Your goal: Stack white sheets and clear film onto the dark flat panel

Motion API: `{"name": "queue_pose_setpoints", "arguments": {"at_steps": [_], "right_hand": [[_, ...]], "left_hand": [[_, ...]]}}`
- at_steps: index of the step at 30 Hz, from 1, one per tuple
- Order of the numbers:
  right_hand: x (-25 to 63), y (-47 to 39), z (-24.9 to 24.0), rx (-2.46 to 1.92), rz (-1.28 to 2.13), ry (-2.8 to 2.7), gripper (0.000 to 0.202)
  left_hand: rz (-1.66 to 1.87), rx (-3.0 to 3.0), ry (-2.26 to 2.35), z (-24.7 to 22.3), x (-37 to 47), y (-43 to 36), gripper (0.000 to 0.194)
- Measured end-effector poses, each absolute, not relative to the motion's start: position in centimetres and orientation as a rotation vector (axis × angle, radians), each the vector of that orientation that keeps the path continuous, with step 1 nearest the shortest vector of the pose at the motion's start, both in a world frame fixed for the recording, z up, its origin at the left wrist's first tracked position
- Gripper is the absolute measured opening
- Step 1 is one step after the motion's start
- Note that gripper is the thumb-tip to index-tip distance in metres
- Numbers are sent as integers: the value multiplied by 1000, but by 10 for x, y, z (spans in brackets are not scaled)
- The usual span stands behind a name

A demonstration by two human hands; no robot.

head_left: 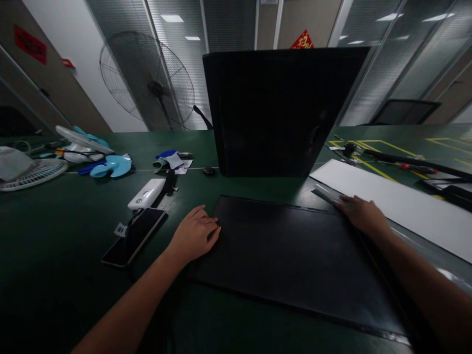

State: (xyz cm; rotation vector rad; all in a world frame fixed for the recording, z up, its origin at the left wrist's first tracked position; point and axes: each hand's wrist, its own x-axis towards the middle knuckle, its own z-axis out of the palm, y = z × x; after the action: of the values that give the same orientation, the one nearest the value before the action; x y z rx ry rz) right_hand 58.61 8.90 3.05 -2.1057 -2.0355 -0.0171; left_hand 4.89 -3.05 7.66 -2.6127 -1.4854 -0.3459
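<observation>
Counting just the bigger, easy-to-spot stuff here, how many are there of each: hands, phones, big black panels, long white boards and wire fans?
Hands: 2, the left hand and the right hand
Phone: 1
Big black panels: 2, one lying flat, one upright
Long white board: 1
Wire fan: 1
Total: 7

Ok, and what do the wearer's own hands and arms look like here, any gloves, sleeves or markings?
Left hand and right hand are both bare: no gloves, and no rings, watch or wristband visible. No sleeves or cables on either forearm as far as the frame shows. No markings seen; nails too small to judge.
</observation>
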Motion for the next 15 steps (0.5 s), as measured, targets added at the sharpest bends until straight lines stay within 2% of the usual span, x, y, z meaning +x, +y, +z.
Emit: {"name": "queue_pose_setpoints", "arguments": {"at_steps": [3, 7, 11, 15], "right_hand": [[574, 74, 51, -2200, -123, -2059, 64], [538, 43, 76, -2219, -222, -2068, 64], [466, -13, 79, -1799, 9, -2400, 56], [383, -76, 66, -1291, 186, -2758, 48]], "left_hand": [[-413, -2709, -1472, 73, 49, -37, 33], [-430, -2925, -1517, 60, 44, -38, 54], [-460, -2966, -1606, 53, 41, -36, 52], [-641, -2934, -1672, 49, 38, -38, 63]]}}
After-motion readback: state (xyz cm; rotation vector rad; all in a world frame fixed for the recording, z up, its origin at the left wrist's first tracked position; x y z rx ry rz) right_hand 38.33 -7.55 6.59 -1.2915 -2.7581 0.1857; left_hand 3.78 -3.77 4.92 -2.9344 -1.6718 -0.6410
